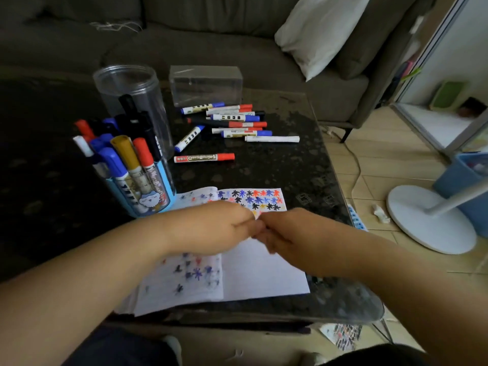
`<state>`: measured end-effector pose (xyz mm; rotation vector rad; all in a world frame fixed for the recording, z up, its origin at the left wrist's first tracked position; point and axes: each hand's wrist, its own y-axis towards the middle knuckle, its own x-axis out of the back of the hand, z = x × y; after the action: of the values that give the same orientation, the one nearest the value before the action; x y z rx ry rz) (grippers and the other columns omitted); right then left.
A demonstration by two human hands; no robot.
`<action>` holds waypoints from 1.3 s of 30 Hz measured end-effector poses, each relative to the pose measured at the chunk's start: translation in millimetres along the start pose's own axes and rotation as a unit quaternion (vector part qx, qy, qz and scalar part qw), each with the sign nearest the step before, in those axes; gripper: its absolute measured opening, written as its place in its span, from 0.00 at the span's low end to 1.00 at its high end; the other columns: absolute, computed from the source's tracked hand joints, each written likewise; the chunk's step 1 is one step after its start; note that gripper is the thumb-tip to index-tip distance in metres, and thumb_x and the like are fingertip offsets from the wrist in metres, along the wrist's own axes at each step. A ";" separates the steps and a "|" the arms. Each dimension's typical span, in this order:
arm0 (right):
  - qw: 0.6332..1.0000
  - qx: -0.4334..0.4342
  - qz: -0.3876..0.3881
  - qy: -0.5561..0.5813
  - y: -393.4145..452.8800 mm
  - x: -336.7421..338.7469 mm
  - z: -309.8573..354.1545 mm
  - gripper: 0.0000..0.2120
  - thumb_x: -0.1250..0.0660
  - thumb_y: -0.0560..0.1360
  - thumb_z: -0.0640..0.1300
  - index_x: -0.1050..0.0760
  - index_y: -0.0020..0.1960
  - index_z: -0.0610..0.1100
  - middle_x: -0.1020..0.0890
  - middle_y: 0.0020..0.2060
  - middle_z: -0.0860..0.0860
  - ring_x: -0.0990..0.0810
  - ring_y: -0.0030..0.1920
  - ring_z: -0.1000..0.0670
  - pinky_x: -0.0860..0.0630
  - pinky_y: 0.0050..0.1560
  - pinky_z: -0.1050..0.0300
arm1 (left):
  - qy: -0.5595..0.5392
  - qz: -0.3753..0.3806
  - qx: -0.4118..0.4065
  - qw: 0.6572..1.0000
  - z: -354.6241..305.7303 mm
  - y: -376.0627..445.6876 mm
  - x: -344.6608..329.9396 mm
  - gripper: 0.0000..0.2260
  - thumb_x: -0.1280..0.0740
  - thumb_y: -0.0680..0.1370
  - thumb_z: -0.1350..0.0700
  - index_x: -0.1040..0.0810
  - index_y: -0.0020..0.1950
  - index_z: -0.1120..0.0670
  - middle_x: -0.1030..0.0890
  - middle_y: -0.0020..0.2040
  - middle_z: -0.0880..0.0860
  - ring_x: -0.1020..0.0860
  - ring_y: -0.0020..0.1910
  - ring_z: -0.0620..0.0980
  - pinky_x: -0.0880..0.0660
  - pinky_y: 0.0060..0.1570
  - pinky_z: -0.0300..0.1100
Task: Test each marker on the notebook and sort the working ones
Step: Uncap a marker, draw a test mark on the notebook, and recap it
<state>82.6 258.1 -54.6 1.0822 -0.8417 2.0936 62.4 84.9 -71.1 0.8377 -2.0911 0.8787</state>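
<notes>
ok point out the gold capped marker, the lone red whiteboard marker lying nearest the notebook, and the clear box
gold capped marker (pixel 124 149), head view, on its gold cap
lone red whiteboard marker (pixel 203 157), head view, on the middle of its white barrel
clear box (pixel 206 85), head view, on its front wall

Both bare forearms reach in from the lower corners and meet in the middle. The left hand (pixel 211 228) is back-up, fingers curled under, its thumb pointing toward the other hand. The right hand (pixel 287 233) is also knuckles-up with fingers curled, its fingertips touching the left's. Whatever is pinched between them is hidden. Both hands are slightly blurred.
</notes>
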 end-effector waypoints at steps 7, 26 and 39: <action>0.965 0.149 -0.134 -0.166 -5.6 3.7 14.1 0.14 0.46 0.80 0.52 0.27 0.47 0.44 0.21 0.31 0.49 0.26 0.27 0.47 0.38 0.25 0.61 | -0.050 -0.030 -0.040 0.997 0.7 -28.5 14.5 0.30 0.48 0.75 0.31 0.22 0.50 0.56 0.19 0.50 0.56 0.22 0.50 0.54 0.26 0.54 0.51; 0.719 0.019 0.050 0.693 -6.9 9.9 40.4 0.14 0.41 0.76 0.52 0.23 0.40 0.44 0.39 0.26 0.53 0.43 0.24 0.58 0.42 0.21 0.69 | -0.639 -0.174 -0.167 0.731 -18.6 -45.7 -15.0 0.23 0.35 0.74 0.42 0.23 0.57 0.60 0.19 0.50 0.52 0.22 0.57 0.50 0.25 0.55 0.44; 0.874 -0.089 -0.190 0.438 8.7 -56.4 63.9 0.11 0.46 0.81 0.51 0.28 0.43 0.52 0.31 0.21 0.58 0.34 0.24 0.59 0.37 0.30 0.64 | -0.690 -0.303 0.073 0.654 -25.1 -28.1 -26.1 0.15 0.43 0.80 0.46 0.28 0.40 0.55 0.16 0.37 0.55 0.17 0.43 0.54 0.25 0.43 0.45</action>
<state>131.1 190.6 -75.5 0.1023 -0.3108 1.8206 106.8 96.1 -69.8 2.6942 -2.4413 -0.1871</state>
